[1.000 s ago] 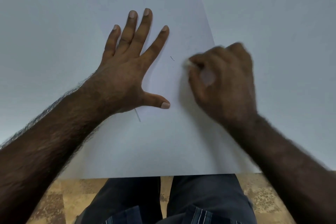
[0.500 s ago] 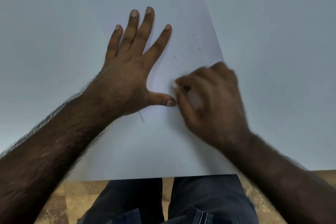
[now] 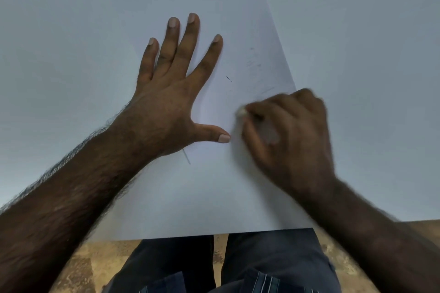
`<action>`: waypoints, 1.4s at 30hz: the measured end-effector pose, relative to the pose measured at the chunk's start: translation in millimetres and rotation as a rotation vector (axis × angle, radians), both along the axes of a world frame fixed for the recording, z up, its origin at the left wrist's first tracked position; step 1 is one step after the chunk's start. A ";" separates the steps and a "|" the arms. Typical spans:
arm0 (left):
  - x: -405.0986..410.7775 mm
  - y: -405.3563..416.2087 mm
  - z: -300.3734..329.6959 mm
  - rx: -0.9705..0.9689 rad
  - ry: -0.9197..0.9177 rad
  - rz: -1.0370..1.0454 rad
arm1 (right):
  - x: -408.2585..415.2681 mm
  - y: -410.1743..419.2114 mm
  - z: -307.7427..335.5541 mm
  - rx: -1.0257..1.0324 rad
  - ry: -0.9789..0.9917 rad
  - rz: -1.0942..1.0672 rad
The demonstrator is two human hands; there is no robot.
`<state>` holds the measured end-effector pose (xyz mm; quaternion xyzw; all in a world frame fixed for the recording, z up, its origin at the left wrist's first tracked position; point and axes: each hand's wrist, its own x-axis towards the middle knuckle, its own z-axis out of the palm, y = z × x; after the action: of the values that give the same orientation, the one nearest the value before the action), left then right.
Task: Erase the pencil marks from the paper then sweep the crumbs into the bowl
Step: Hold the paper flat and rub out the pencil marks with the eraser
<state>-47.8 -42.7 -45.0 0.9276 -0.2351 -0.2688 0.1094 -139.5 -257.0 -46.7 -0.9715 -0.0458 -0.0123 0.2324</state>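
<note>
A white sheet of paper [image 3: 204, 200] lies on the pale table, reaching to its front edge. My left hand [image 3: 171, 93] rests flat on the paper with fingers spread, pressing it down. My right hand [image 3: 288, 135] is closed around a small white eraser [image 3: 241, 112], whose tip touches the paper just right of my left thumb; this hand is motion-blurred. A short dark pencil mark [image 3: 229, 78] and faint grey smudges [image 3: 254, 62] sit above the eraser. Another faint line [image 3: 187, 156] shows below my left wrist. No bowl is in view.
The grey-white table [image 3: 369, 54] extends on both sides of the paper. Its front edge runs along the bottom, with my dark trousers [image 3: 214, 266] and a mottled brown floor [image 3: 78, 266] below it.
My right hand rubbed from the upper right of the paper down toward my left thumb, then moved slightly back up and right. My left hand stayed pressed on the paper.
</note>
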 end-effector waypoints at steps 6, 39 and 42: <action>-1.7 -2.0 -1.5 -0.007 0.011 0.012 | 15.7 -11.3 0.4 -0.023 -0.056 -0.238; -0.4 0.1 -3.3 -0.015 0.003 0.010 | 41.2 -20.8 -7.6 -0.040 -0.114 -0.273; -0.8 0.0 -4.5 -0.021 0.007 0.011 | 25.5 2.2 -4.9 -0.024 -0.042 -0.171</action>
<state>-48.6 -42.7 -49.5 0.9268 -0.2323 -0.2688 0.1215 -114.0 -254.8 -51.6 -0.9740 0.0324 -0.0520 0.2180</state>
